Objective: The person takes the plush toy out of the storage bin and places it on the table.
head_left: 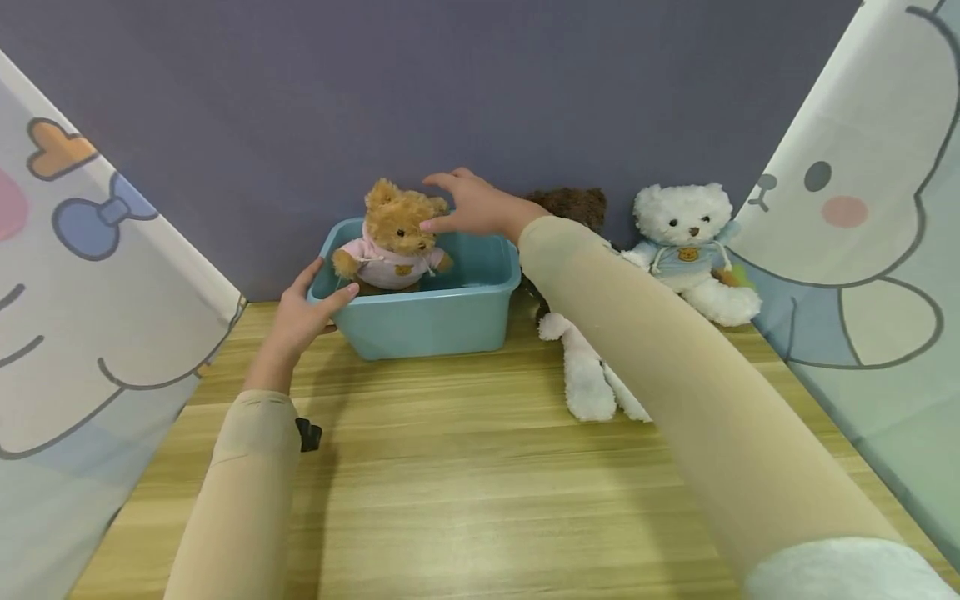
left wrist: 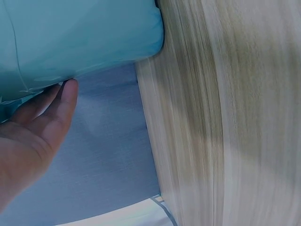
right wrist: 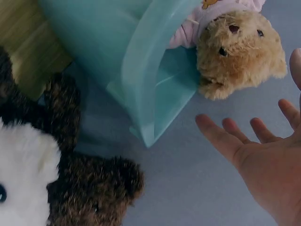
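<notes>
A light-blue plastic bin [head_left: 431,321] stands at the back of the wooden table. Inside it, on the left, sits a tan teddy bear [head_left: 405,229] in a pink hoodie. My left hand [head_left: 300,312] grips the bin's left end, thumb over the rim and fingers along the outer wall. Beside the bear's head, above the bin, my right hand [head_left: 476,204] is spread and holds nothing; in the right wrist view its fingers [right wrist: 218,134] are apart from the bear. My right forearm hides part of a dark brown bear [head_left: 573,204] and a white plush [head_left: 588,379].
A white teddy bear [head_left: 686,242] in a blue hoodie sits at the back right, against the printed side curtain [head_left: 862,283]. Grey fabric [head_left: 315,100] closes off the rear of the wooden table [head_left: 450,483]. Another printed curtain [head_left: 90,317] hangs on the left.
</notes>
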{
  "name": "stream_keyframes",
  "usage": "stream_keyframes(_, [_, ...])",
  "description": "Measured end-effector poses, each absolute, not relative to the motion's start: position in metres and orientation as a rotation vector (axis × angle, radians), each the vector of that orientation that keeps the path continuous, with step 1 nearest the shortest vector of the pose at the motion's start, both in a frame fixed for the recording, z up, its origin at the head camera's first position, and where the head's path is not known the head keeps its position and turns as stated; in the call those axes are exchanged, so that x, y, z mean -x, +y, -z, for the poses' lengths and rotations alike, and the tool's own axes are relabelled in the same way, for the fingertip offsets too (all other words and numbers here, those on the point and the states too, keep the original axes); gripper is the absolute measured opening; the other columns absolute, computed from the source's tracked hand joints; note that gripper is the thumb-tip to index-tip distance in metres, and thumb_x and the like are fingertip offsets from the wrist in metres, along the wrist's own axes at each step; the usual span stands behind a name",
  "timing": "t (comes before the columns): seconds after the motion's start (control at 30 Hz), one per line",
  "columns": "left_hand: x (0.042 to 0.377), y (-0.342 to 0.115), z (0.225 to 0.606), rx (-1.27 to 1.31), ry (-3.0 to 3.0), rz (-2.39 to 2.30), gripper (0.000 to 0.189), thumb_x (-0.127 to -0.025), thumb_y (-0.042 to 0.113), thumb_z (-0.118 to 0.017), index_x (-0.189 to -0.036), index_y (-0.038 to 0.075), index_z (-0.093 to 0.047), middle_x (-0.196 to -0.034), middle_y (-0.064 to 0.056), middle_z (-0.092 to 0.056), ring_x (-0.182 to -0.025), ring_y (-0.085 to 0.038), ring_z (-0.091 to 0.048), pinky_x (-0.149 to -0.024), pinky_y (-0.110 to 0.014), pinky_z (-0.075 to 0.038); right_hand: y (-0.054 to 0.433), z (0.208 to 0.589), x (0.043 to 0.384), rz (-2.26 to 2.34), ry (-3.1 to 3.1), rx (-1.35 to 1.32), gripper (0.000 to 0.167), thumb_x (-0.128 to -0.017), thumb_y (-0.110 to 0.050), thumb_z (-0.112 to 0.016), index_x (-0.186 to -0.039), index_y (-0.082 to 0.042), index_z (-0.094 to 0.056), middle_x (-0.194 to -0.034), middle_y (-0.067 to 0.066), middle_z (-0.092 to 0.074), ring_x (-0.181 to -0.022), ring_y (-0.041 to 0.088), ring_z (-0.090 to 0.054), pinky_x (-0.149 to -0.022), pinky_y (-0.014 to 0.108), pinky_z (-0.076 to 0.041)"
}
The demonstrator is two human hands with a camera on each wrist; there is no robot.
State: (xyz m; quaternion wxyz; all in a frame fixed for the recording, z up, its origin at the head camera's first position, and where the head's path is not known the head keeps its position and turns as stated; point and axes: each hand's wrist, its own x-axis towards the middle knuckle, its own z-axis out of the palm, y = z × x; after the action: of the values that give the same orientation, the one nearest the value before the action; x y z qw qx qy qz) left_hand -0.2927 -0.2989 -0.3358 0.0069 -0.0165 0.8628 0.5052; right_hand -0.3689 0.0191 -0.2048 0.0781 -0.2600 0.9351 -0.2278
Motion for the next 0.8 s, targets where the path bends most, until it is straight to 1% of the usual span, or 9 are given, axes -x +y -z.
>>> stream_keyframes(0.17, [0.287, -0.301, 0.334, 0.071, 2.714, -1.574, 0.104, -0.098, 0.063, -0.067, -0.172, 0.037, 0.001, -0.18, -0.018, -0.005, -0.157, -0.045, -0.036, -0.111, -0.065, -0.052, -0.004, 0.208, 0.372, 0.757, 2.787, 0.795, 0.087, -0.101, -0.058, -0.066, -0.172, -0.035, -0.021, -0.182, 0.001, 0.0, -0.168, 0.024, -0.015, -0.133, 0.051, -0.031])
stream_keyframes(0.3, [0.285, -0.299, 0.334, 0.071, 2.691, -1.585, 0.106, -0.096, 0.065, -0.067, -0.172, 0.039, 0.002, -0.18, -0.015, -0.001, -0.158, -0.045, -0.034, -0.112, -0.066, -0.051, -0.015, 0.215, 0.374, 0.715, 2.784, 0.814, 0.087, -0.103, -0.056, -0.065, -0.172, -0.034, -0.018, -0.182, 0.003, 0.001, -0.169, 0.025, -0.011, -0.135, 0.052, -0.025])
stream_keyframes(0.33, [0.284, -0.298, 0.334, 0.072, 2.689, -1.582, 0.106, -0.096, 0.065, -0.067, -0.172, 0.039, 0.002, -0.18, -0.015, -0.001, -0.158, -0.045, -0.034, -0.111, -0.063, -0.053, -0.016, 0.217, 0.375, 0.692, 2.784, 0.821, 0.088, -0.103, -0.056, -0.064, -0.173, -0.035, -0.016, -0.182, 0.004, 0.002, -0.17, 0.026, -0.01, -0.136, 0.052, -0.023])
stream_keyframes(0.4, [0.284, -0.297, 0.333, 0.068, 2.69, -1.575, 0.106, -0.097, 0.065, -0.067, -0.172, 0.039, 0.002, -0.18, -0.015, -0.002, -0.158, -0.044, -0.035, -0.102, -0.051, -0.061, -0.018, 0.218, 0.375, 0.653, 2.77, 0.829, 0.091, -0.103, -0.058, -0.063, -0.173, -0.036, -0.008, -0.182, 0.004, 0.005, -0.17, 0.027, -0.005, -0.137, 0.054, -0.018])
stream_keyframes(0.53, [0.285, -0.296, 0.333, 0.063, 2.713, -1.555, 0.104, -0.098, 0.063, -0.067, -0.173, 0.037, 0.0, -0.18, -0.017, -0.006, -0.156, -0.043, -0.038, -0.089, -0.032, -0.062, -0.021, 0.216, 0.374, 0.612, 2.725, 0.819, 0.098, -0.103, -0.06, -0.062, -0.172, -0.039, 0.004, -0.182, -0.002, 0.005, -0.17, 0.031, 0.003, -0.138, 0.057, -0.008])
stream_keyframes(0.57, [0.285, -0.296, 0.333, 0.06, 2.713, -1.559, 0.104, -0.098, 0.063, -0.067, -0.173, 0.037, 0.0, -0.18, -0.016, -0.006, -0.156, -0.043, -0.038, -0.091, -0.034, -0.062, -0.021, 0.216, 0.373, 0.606, 2.722, 0.817, 0.099, -0.102, -0.059, -0.063, -0.172, -0.039, 0.005, -0.182, -0.003, 0.002, -0.17, 0.032, 0.002, -0.138, 0.057, -0.008])
stream_keyframes(0.63, [0.285, -0.297, 0.334, 0.057, 2.713, -1.564, 0.104, -0.097, 0.063, -0.067, -0.172, 0.037, 0.0, -0.18, -0.016, -0.005, -0.156, -0.043, -0.038, -0.1, -0.046, -0.061, -0.023, 0.217, 0.374, 0.576, 2.734, 0.829, 0.099, -0.103, -0.058, -0.064, -0.173, -0.036, 0.002, -0.182, -0.003, -0.008, -0.17, 0.032, -0.004, -0.138, 0.055, -0.006])
stream_keyframes(0.73, [0.285, -0.297, 0.335, 0.054, 2.709, -1.57, 0.104, -0.097, 0.064, -0.067, -0.172, 0.038, 0.0, -0.18, -0.015, -0.004, -0.157, -0.043, -0.037, -0.109, -0.059, -0.056, -0.027, 0.221, 0.373, 0.537, 2.757, 0.842, 0.096, -0.102, -0.055, -0.067, -0.174, -0.03, -0.008, -0.179, 0.003, -0.023, -0.163, 0.032, -0.021, -0.137, 0.049, -0.018])
stream_keyframes(0.8, [0.284, -0.297, 0.335, 0.055, 2.714, -1.569, 0.104, -0.097, 0.064, -0.067, -0.172, 0.038, 0.0, -0.181, -0.014, -0.003, -0.157, -0.043, -0.038, -0.11, -0.061, -0.055, -0.029, 0.224, 0.373, 0.521, 2.764, 0.86, 0.092, -0.102, -0.053, -0.068, -0.173, -0.025, -0.018, -0.173, 0.008, -0.03, -0.156, 0.031, -0.031, -0.133, 0.046, -0.026])
